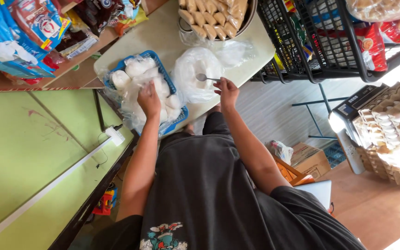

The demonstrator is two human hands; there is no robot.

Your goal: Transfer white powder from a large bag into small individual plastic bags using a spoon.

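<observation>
My left hand (149, 99) rests on a clear plastic bag of white lumps lying in a blue basket (174, 121) on the pale table (158, 34); its fingers are curled on the plastic. To its right, my right hand (228, 91) grips the handle of a metal spoon (204, 77). The spoon's bowl points left over an open white plastic bag (193, 81) that holds something white. The two hands are about a hand's width apart.
A metal bowl (251, 14) of wrapped tan pieces stands at the table's far edge. A black wire rack (320, 46) with snack packs is at right, stacked egg trays (394, 134) and a cardboard box (309, 159) lower right. Snack packets (28, 28) fill shelves at left, above a green wall (24, 153).
</observation>
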